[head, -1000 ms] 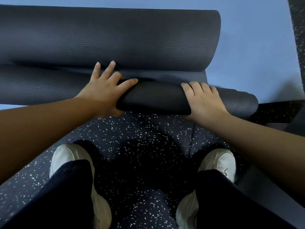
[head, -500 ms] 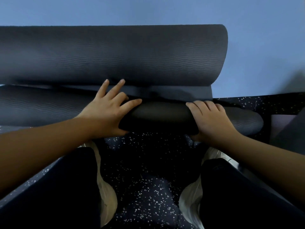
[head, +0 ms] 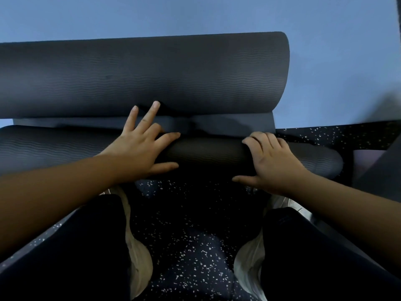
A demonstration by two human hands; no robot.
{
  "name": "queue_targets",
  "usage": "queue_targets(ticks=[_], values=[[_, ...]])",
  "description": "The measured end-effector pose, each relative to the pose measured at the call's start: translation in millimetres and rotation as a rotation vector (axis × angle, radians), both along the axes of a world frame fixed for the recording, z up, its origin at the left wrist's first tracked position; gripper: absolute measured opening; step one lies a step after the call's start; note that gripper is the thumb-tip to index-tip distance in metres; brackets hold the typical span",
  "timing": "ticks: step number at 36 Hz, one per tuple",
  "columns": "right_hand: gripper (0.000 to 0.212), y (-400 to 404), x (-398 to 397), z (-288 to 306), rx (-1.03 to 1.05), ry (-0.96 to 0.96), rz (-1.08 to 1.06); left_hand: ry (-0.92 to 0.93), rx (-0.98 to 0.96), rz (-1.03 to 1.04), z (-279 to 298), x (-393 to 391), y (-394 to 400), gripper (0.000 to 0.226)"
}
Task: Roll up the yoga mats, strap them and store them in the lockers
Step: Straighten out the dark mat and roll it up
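Fingers of left hand (head: 138,148) spread flat on the near roll (head: 208,153) of the dark yoga mat (head: 152,74); right hand (head: 271,159) curls over its top. Far end curls up on blue floor (head: 325,22). Rolling barely begun; strapping, locker storage left.

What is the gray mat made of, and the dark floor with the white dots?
The mat looks like soft matte foam: fine wavy ridges, and it curls without creasing. The floor is probably rubber, dark with white flecks.
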State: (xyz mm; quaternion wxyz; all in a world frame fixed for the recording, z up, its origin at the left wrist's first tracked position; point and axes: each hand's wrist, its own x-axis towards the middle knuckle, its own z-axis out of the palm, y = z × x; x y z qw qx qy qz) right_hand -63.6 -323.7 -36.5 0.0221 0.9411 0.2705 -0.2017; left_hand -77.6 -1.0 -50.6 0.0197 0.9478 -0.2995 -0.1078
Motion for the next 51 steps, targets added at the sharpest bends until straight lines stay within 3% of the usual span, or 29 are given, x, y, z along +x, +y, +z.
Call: queue_targets(ticks=[6, 12, 19, 41, 44, 51], values=[[0.081, 1, -4, 0, 0.080, -0.093, 0.001, -0.024, 0.039, 0.031, 2, 11, -1, 0.087], [0.084, 7, 3, 7, 0.060, -0.092, -0.019, -0.027, 0.009, 0.141, 1, 26, 6, 0.088], [0.069, 11, 17, 11, 0.140, -0.059, -0.137, -0.076, -0.022, 0.164, 1, 33, 3, 0.068], [0.056, 22, 41, 8, 0.035, -0.018, -0.224, 0.080, -0.068, 0.125, 6, 33, -1, 0.081], [0.056, 24, 36, 4, 0.094, -0.083, -0.212, 0.138, -0.052, 0.182, 7, 38, 3, 0.087], [0.029, 28, 22, 0, 0.218, -0.404, -0.043, 0.156, 0.058, 0.252, 14, 51, 4, 0.109]])
